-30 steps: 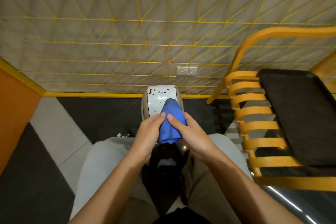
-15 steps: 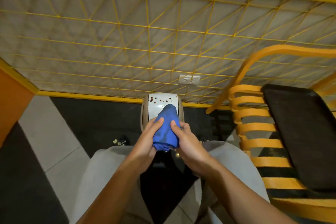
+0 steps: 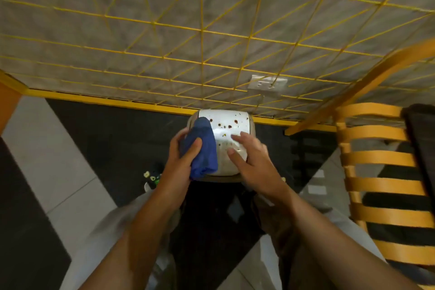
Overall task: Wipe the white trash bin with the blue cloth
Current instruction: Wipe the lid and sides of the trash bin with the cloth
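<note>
The white trash bin (image 3: pixel 229 119) stands on the floor against the wall, its lid dotted with brown spots. My left hand (image 3: pixel 182 160) grips the bunched blue cloth (image 3: pixel 202 148) over the lid's left side. Over the lid's right front part my right hand (image 3: pixel 253 160) is spread with straight fingers and holds nothing; whether it touches the lid is unclear. The bin's body below the lid is hidden by my hands.
An orange slatted chair (image 3: pixel 381 186) with a dark tray (image 3: pixel 421 139) on it stands close on the right. A wall socket (image 3: pixel 267 82) sits above the bin on the grey wall with yellow lines. Small green and white bits (image 3: pixel 153 175) lie on the dark floor at left.
My right hand has let go of the cloth and moved to the lid's right side. My left hand carried the cloth to the left. The view has come closer to the bin.
</note>
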A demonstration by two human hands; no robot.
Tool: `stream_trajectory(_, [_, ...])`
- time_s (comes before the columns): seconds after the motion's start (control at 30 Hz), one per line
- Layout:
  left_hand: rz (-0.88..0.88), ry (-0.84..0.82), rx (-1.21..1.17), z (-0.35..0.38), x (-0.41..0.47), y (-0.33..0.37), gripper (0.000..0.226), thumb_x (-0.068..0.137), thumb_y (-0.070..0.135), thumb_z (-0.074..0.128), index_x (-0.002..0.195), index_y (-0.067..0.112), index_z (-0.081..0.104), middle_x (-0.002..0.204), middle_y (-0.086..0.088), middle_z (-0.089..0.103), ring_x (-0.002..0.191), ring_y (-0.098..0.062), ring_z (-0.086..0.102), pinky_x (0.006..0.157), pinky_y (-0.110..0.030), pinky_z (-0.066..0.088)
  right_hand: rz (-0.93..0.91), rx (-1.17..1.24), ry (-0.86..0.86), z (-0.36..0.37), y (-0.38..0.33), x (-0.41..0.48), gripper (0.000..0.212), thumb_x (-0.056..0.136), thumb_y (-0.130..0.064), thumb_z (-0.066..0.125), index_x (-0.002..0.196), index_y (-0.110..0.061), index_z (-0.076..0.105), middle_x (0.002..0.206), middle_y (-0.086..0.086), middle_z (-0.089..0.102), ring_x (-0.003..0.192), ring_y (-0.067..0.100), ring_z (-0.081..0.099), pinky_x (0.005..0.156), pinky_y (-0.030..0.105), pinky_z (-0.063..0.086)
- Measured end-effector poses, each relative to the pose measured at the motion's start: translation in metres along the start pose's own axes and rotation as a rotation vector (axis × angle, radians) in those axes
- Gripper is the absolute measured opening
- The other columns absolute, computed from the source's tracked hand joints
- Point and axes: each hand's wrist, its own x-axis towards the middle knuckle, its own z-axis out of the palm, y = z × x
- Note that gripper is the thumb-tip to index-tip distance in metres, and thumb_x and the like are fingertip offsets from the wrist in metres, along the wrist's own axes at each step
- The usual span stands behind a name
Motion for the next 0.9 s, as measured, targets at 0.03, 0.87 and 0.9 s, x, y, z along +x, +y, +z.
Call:
stream_trajectory(0.03, [0.025, 0.019, 0.063, -0.003, 0.014, -0.002, 0.048, 0.091, 0.023, 0.054, 0.134, 0.031, 0.035, 0.109, 0.01, 0.053, 0.095, -0.009, 0.057, 0.078, -0.026, 0.049, -0.027, -0.081, 0.026, -0.003, 0.007, 0.009, 0.05, 0.094, -0.035, 0.05, 0.14, -0.02, 0.039, 0.151, 0.001, 0.029, 0.141, 0.018, 0.02, 0.111, 0.031, 0.018])
stream_trajectory(0.87, [0.632, -0.104, 1.308, -0.005, 0.082, -0.038, 0.038, 0.081, 0.025, 0.054, 0.117, 0.017, 0.062, 0.121, -0.017, 0.053, 0.095, -0.036, 0.054, 0.082, -0.047, 0.048, -0.083, -0.734, 0.036, -0.003, 0.046, 0.056, 0.075, 0.089, -0.041, 0.055, 0.149, -0.022, 0.015, 0.158, 0.006, 0.016, 0.144, 0.033, 0.012, 0.116, 0.05, 0.005])
stream_trajectory(0.9, [0.637, -0.12, 1.324, -0.005, 0.081, -0.037, 0.039, 0.08, 0.026, 0.053, 0.117, 0.017, 0.062, 0.12, -0.017, 0.054, 0.095, -0.036, 0.055, 0.081, -0.048, 0.049, -0.084, -0.736, 0.036, -0.003, 0.046, 0.056, 0.075, 0.089, -0.041, 0.055, 0.149, -0.022, 0.014, 0.158, 0.006, 0.016, 0.144, 0.033, 0.012, 0.116, 0.05, 0.005])
